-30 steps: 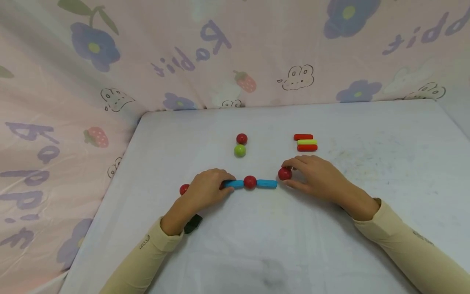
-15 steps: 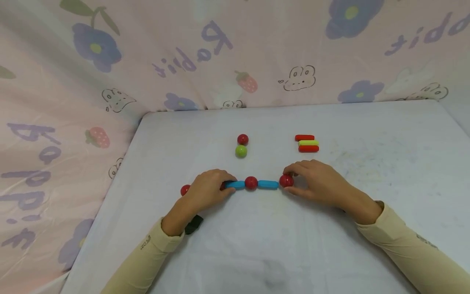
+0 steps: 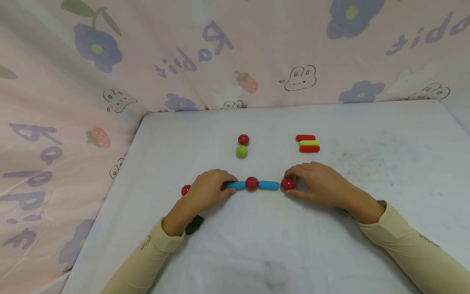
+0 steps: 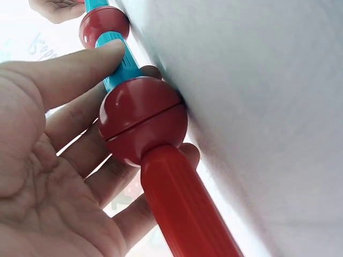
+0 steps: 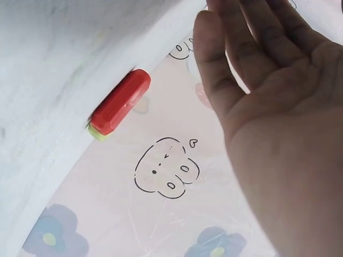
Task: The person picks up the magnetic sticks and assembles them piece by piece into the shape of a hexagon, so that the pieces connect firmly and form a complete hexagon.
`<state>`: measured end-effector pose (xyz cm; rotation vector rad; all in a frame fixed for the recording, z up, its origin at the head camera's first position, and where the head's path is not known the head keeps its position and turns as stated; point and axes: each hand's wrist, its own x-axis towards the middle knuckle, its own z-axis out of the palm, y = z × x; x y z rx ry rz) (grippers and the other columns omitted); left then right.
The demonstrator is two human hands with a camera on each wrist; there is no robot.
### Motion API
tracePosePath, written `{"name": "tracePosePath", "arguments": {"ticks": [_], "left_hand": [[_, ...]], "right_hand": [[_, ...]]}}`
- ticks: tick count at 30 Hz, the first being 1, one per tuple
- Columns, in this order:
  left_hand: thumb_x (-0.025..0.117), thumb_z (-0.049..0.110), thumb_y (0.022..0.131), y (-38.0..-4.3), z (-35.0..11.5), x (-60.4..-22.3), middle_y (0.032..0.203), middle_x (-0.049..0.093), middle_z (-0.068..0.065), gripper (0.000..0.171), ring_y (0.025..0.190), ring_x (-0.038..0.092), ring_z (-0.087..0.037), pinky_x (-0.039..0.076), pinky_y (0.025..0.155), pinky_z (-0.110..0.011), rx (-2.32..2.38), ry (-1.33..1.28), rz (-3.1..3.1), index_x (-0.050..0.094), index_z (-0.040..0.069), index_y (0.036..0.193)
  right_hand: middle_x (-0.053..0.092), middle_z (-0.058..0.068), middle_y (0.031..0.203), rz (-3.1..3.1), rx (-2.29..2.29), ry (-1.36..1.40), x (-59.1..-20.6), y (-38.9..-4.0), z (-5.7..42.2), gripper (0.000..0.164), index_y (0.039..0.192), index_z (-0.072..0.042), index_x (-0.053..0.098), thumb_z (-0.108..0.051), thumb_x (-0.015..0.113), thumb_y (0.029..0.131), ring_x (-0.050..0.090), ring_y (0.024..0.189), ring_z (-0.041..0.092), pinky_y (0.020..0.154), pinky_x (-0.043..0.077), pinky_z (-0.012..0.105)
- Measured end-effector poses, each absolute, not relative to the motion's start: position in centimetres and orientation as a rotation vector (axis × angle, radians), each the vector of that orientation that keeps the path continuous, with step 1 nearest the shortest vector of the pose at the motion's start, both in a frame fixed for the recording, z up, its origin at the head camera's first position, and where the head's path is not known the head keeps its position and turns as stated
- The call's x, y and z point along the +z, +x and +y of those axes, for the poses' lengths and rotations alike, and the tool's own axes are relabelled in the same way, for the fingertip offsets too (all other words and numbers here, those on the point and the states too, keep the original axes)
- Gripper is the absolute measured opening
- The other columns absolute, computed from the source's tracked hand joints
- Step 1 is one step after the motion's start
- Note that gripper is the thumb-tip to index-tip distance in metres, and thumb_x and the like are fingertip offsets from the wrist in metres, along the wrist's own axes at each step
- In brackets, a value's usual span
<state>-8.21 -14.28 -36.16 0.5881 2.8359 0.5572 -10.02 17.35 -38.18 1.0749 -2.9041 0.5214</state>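
Note:
A chain of balls and rods lies across the table. My left hand (image 3: 206,188) pinches its blue rod (image 3: 236,185) between thumb and fingers. In the left wrist view, a red ball (image 4: 143,120) joins that rod to a red rod (image 4: 185,206). To the right follow another red ball (image 3: 252,183) and a second blue rod (image 3: 269,185). My right hand (image 3: 317,183) holds a red ball (image 3: 288,184) between thumb and fingers at that rod's right end; whether they touch, I cannot tell. A further red ball (image 3: 186,190) peeks out left of my left hand.
Farther back on the white table (image 3: 183,139) lie a red ball (image 3: 243,139) and a green ball (image 3: 241,151). Right of them sit a yellow rod (image 3: 309,143) and two red rods (image 3: 309,149). A dark object (image 3: 194,224) shows beside the left wrist. Printed cloth hangs behind.
My right hand has brought its red ball down and in line with the right blue rod's end. The left hand keeps its hold in the same place.

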Motion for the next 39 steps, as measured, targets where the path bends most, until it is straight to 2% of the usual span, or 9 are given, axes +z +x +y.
{"name": "tracePosePath", "arguments": {"ticks": [19,39], "left_hand": [[0.077,0.021,0.087,-8.37,-14.28,-36.36,0.102,0.074,0.002,0.028,0.09,0.062,-0.014,0.054,0.083,-0.032,0.549,0.645,2.837,0.075,0.014,0.114],[0.076,0.022,0.089,-8.43,-14.63,-36.49,0.098,0.073,0.004,0.025,0.089,0.062,-0.013,0.053,0.078,-0.03,0.504,0.727,2.838,0.076,0.016,0.113]], "right_hand": [[0.069,-0.011,0.1,-2.928,0.511,1.078,-38.25,-10.07,17.13,0.043,0.115,-0.021,0.069,-0.043,0.081,0.081,0.061,0.088,0.008,0.08,0.054,0.035],[0.068,-0.012,0.095,-2.911,0.516,1.089,-38.24,-10.21,17.31,0.041,0.115,-0.021,0.069,-0.042,0.08,0.081,0.061,0.086,0.006,0.078,0.053,0.034]]}}
